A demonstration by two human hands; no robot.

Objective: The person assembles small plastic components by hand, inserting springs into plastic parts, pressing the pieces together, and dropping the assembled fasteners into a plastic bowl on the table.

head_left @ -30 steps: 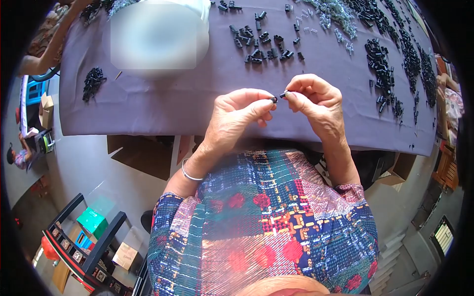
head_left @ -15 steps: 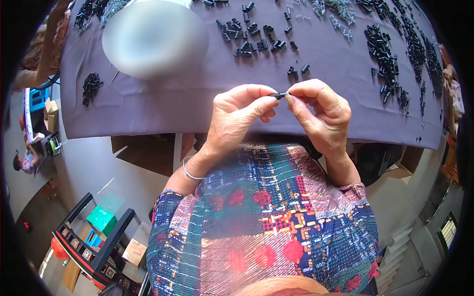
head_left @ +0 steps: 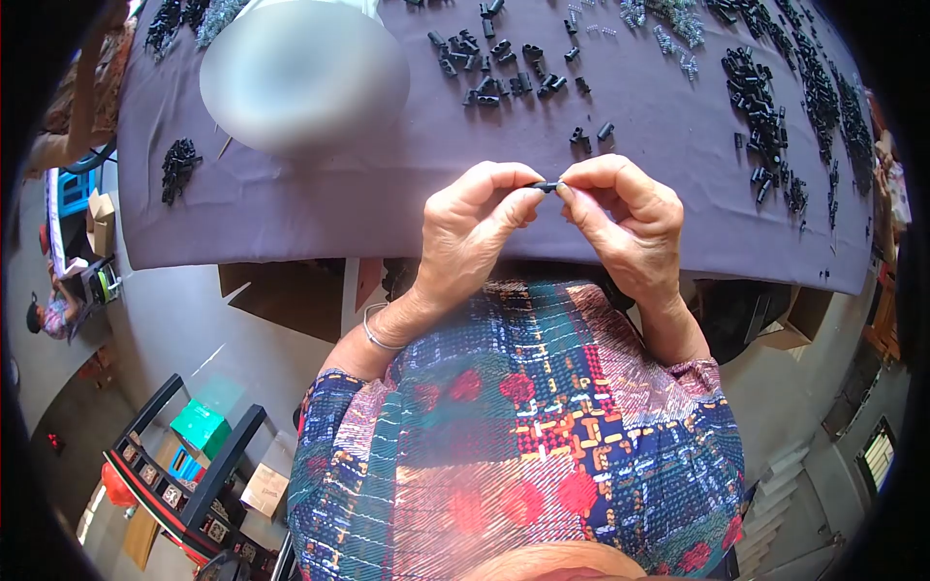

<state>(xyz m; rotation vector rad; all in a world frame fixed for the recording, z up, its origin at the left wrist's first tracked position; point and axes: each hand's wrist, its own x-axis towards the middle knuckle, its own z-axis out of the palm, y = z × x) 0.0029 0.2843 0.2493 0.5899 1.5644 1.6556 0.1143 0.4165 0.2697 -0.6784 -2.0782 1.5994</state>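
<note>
Between my two hands, above the near part of the purple-grey tablecloth (head_left: 291,213), is a small black part (head_left: 547,187). My left hand (head_left: 475,228) pinches its left end between thumb and forefinger. From the right, my right hand (head_left: 630,218) pinches its other end, and the fingertips of both hands almost meet. The fingertips hide most of the part. Just beyond them lie a few loose black pieces (head_left: 580,139). Farther back is a scattered group of black cylindrical pieces (head_left: 486,91).
A large blurred pale round object (head_left: 305,77) stands at the back left, near a small black pile (head_left: 179,171). Long black heaps (head_left: 760,107) line the right, with clear springs (head_left: 678,19) at the back. Another person's arm (head_left: 73,136) shows at the far left edge.
The black pieces held apart by my hands one second ago are now together between my fingertips. The view has shifted, showing loose pieces just beyond my hands.
</note>
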